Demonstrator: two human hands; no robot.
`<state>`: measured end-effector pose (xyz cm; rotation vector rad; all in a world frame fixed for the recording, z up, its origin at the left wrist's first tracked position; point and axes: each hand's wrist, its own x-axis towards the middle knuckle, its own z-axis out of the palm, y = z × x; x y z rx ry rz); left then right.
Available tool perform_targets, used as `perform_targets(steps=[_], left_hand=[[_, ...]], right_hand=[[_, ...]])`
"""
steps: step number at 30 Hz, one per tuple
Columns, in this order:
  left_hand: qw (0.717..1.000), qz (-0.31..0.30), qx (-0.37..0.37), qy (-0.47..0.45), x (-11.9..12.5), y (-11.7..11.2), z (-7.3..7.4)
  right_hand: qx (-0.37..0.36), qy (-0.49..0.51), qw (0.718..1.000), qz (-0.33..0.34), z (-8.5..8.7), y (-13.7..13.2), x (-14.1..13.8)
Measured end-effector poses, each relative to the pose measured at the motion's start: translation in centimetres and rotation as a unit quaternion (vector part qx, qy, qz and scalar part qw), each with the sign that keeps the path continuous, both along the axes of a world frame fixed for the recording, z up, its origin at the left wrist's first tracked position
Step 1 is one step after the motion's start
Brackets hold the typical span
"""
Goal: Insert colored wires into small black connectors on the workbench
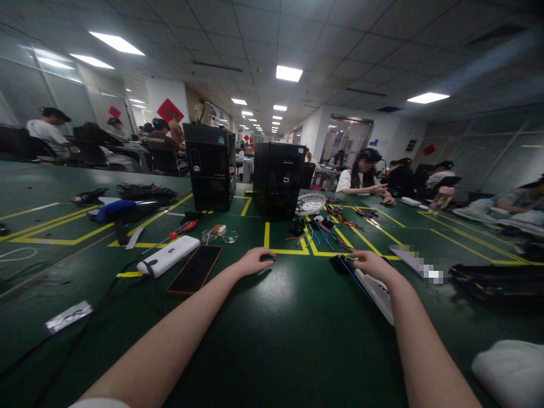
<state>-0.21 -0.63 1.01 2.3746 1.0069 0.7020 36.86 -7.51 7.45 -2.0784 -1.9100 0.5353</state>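
My left hand (255,262) rests on the green table, its thumb and fingers apart and nothing between them. A smartphone (195,270) lies to its left, dark screen up. My right hand (373,266) has its fingers bent together over a black connector (340,264) and a blue wire (359,283); whatever is pinched in them is too small to make out. Partly beneath that hand and wrist lies a white object with a dark mark (376,297). Ahead of it spreads a bunch of coloured wires (321,229) with black plugs.
Two black computer towers (278,178) (208,170) stand ahead. A white basket (311,204) sits by the wires. Leftward are a white power bank (170,255), red screwdriver (182,229) and glasses (229,237). A black part (488,281) lies right. A person (359,175) sits across the table.
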Motion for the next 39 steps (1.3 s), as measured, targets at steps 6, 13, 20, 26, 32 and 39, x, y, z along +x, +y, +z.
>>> perform_targets(steps=[6, 13, 20, 26, 32, 39], left_hand=[[1.000, 0.002, -0.005, 0.001, 0.0, 0.0, 0.0], [1.000, 0.001, -0.001, 0.006, 0.0, -0.2, 0.2], [1.000, 0.001, 0.001, 0.007, -0.1, -0.1, 0.1], [1.000, 0.001, 0.002, 0.005, -0.1, -0.1, 0.2], [1.000, -0.005, 0.009, 0.005, 0.0, 0.1, -0.1], [1.000, 0.000, 0.006, 0.007, 0.0, -0.1, 0.1]], right_hand=[[-0.005, -0.023, 1.000, -0.010, -0.4, 0.4, -0.1], [-0.019, -0.082, 0.996, -0.002, 0.1, 0.1, -1.3], [-0.061, -0.088, 0.994, 0.001, 0.4, -0.1, -1.8], [0.028, -0.084, 0.996, 0.007, -0.2, 0.5, -1.0], [0.134, -0.128, 0.980, -0.070, -0.6, 0.9, -0.2], [0.118, -0.154, 0.979, -0.055, -0.6, 0.6, -0.7]])
